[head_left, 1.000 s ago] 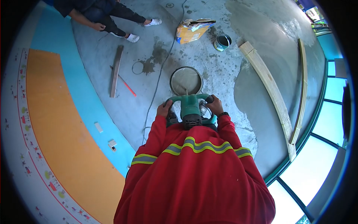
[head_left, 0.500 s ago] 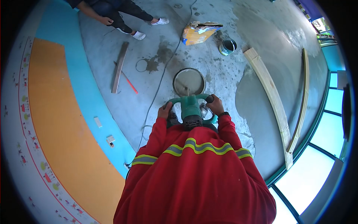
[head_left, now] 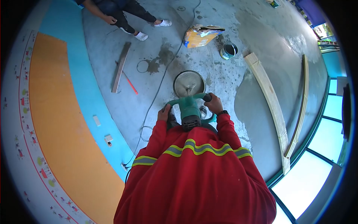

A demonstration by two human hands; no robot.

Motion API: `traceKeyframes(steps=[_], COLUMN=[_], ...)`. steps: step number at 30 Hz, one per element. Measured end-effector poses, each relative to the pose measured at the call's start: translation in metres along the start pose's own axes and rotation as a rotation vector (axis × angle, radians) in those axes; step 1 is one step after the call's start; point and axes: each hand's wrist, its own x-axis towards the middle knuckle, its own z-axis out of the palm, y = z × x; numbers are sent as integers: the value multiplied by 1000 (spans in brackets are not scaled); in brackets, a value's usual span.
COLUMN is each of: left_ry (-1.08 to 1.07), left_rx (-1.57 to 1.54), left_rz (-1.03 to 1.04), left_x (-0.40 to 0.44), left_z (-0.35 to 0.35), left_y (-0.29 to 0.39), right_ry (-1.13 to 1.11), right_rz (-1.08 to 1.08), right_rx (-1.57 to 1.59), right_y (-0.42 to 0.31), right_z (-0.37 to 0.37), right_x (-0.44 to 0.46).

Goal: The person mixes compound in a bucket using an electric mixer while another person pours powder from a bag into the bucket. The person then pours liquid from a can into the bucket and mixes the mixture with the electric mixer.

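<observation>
A green power mixer (head_left: 189, 108) with a black vented motor end stands upright in front of my body. My left hand (head_left: 163, 112) is wrapped round its left handle, and my right hand (head_left: 213, 103) grips the black grip on its right. The mixer's shaft goes down into a round bucket (head_left: 189, 84) of grey wet mix just beyond it. How deep the shaft reaches is hidden by the mix.
Left of the bucket lie a wooden board (head_left: 121, 67) and a red bar (head_left: 132, 86). Beyond stand a torn bag (head_left: 199, 38) and a dark pail (head_left: 228, 51). Long planks (head_left: 269, 95) lie right. A cable (head_left: 161, 83) crosses the floor. A seated person (head_left: 126, 15) is upper left.
The view has turned, so the floor objects appear shifted slightly right and the planks lower. The mixer is tilted a little differently over the bucket. Both hands have kept their hold.
</observation>
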Motion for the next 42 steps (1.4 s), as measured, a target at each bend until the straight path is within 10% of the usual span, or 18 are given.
traceKeyframes(steps=[42], left_ry=[-52], left_rx=[199], left_rz=[69], left_x=[15], left_z=[5], left_y=[21], right_ry=[79], right_rz=[76], right_rx=[107], right_y=[32], right_z=[13], right_x=[-23])
